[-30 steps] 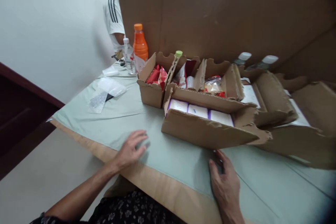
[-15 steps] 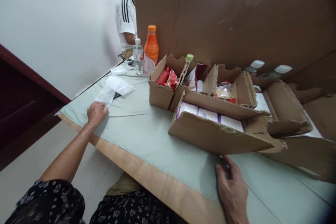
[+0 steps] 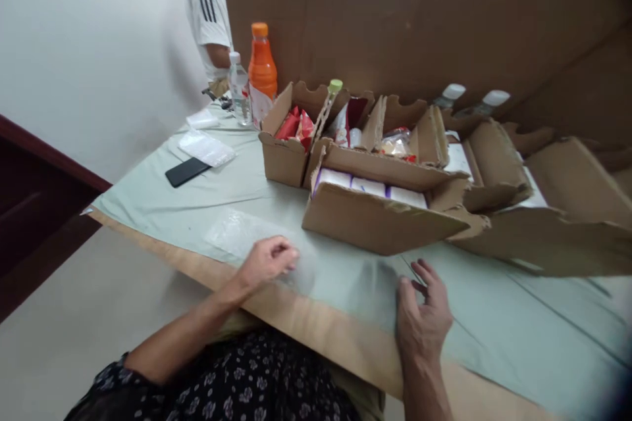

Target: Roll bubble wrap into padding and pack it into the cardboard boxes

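Observation:
My left hand (image 3: 269,260) is closed in a pinch on a clear plastic bag (image 3: 237,237) that lies flat near the table's front edge. My right hand (image 3: 424,319) rests on the pale green table cover (image 3: 494,316) with its fingers spread, holding nothing. Just beyond both hands stands an open cardboard box (image 3: 375,223) with white and purple packs (image 3: 368,185) in a row.
More open cardboard boxes (image 3: 284,158) with red packets stand behind. A black phone (image 3: 186,172), more clear bags (image 3: 205,147), an orange bottle (image 3: 261,75) and a water bottle (image 3: 239,89) sit far left. Another person in a white shirt (image 3: 207,10) sits beyond. A cardboard wall (image 3: 419,13) backs the table.
My left hand pulled a clear bag from the far left pile back to the front edge. The black phone that the bag covered now shows. My right hand opened its fingers.

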Available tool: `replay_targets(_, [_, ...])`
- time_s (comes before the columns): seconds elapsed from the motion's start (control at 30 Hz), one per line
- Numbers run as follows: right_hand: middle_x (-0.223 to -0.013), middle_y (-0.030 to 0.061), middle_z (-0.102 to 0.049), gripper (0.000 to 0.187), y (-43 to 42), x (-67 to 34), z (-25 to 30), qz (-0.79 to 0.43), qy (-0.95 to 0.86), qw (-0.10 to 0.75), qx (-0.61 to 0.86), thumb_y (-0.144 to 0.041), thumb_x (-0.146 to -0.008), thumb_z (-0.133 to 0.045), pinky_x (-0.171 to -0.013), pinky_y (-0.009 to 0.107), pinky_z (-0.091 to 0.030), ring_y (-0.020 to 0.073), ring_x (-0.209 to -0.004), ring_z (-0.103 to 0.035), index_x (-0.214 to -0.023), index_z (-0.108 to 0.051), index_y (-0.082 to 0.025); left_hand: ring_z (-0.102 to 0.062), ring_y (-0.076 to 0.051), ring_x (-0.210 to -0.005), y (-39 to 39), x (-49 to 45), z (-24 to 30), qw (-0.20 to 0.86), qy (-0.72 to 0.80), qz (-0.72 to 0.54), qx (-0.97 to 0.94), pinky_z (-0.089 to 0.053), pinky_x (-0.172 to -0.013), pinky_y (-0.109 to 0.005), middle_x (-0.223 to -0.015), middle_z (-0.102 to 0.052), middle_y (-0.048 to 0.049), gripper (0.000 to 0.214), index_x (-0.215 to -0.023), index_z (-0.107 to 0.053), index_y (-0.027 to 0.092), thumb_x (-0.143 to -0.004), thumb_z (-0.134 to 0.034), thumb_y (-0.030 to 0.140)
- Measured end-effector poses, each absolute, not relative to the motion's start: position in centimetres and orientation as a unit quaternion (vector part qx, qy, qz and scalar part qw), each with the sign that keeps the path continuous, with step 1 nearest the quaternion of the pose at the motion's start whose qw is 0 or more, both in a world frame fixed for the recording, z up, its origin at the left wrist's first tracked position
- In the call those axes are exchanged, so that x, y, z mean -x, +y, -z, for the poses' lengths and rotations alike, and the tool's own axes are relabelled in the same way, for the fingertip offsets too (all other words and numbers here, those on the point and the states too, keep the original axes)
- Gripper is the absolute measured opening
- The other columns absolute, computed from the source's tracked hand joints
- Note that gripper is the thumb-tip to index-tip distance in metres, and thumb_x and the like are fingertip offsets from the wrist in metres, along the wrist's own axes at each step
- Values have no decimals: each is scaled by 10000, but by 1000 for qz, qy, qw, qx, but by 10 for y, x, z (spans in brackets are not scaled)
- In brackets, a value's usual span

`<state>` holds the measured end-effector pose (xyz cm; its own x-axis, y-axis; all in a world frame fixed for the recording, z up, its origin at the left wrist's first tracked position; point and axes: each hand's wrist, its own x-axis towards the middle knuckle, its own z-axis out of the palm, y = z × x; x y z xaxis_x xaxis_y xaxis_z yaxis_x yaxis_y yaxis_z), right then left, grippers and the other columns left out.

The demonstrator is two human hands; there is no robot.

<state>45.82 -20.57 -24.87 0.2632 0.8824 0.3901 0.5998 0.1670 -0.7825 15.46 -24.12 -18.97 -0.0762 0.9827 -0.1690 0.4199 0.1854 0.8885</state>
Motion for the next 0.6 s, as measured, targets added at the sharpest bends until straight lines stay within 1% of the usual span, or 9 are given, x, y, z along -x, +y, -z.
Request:
replay_targets(0.07, [-1419,174,-632,359,-222,-455,245,-144,-587,492,627,-387,-955,-597,-992,488,-544,312,-1298,-613,-1231,-692,-180,-756,-186,-838,-253,-188,187,491,573,-329,-568,-591,-720,-276,-955,-802,-57,337,-999,-742,186,-892,-559,448])
replay_targets(0.13, [-1414,158,-638,316,-238,-455,245,-162,-590,479,630,-367,-965,-598,-1002,490,-543,299,-1287,-621,-1209,-705,-197,-748,-199,-948,-264,-197,182,513,531,-321,-594,-597,-783,-291,-1032,-802,-66,302,-1052,-751,195,-903,-602,411])
replay_targets(0.2, [-1395,151,-652,286,-251,-456,247,-185,-596,459,632,-363,-969,-597,-1024,505,-536,293,-1269,-631,-1173,-719,-203,-729,-216,-988,-268,-182,181,455,554,-325,-617,-602,-777,-311,-1074,-790,-79,273,-1057,-753,198,-916,-601,375])
replay_targets(0.27, [-1374,147,-666,269,-258,-458,248,-200,-608,442,629,-361,-977,-588,-1048,522,-522,291,-1263,-633,-1154,-722,-208,-706,-247,-1043,-264,-152,186,336,614,-325,-636,-612,-784,-349,-1128,-770,-99,287,-1078,-746,197,-927,-571,368])
replay_targets(0.33, [-1354,138,-679,255,-257,-457,248,-192,-636,423,616,-346,-987,-573,-1064,527,-509,286,-1265,-624,-1154,-719,-219,-663,-305,-1150,-255,-118,196,216,665,-295,-652,-603,-892,-442,-1199,-740,-143,331,-1108,-737,176,-925,-544,374])
replay_targets(0.4, [-1339,136,-686,257,-248,-451,247,-165,-678,396,596,-334,-994,-554,-1062,529,-502,288,-1253,-616,-1160,-714,-219,-610,-372,-1239,-245,-91,208,131,705,-235,-657,-530,-1031,-555,-1280,-695,-200,390,-1157,-722,135,-898,-547,369])
replay_targets(0.5, [-1343,162,-679,310,-229,-432,248,-118,-731,332,584,-353,-981,-558,-1022,546,-501,328,-1234,-602,-1213,-691,-196,-557,-430,-1303,-234,-72,224,81,735,-155,-656,-452,-1099,-623,-1391,-615,-247,454,-1222,-690,112,-862,-563,357])
replay_targets(0.57, [-1357,184,-669,340,-219,-418,252,-98,-747,288,591,-372,-964,-577,-993,562,-495,366,-1249,-588,-1226,-680,-182,-553,-430,-1312,-231,-70,230,80,733,-137,-661,-454,-1092,-616,-1425,-591,-237,411,-1180,-700,138,-851,-562,344])
replay_targets(0.6, [-1359,187,-668,318,-217,-412,253,-96,-751,274,593,-373,-962,-578,-986,564,-491,377,-1262,-581,-1190,-688,-182,-552,-427,-1317,-230,-71,231,82,731,-138,-663,-457,-1088,-609,-1432,-587,-230,365,-1122,-712,154,-846,-559,336])
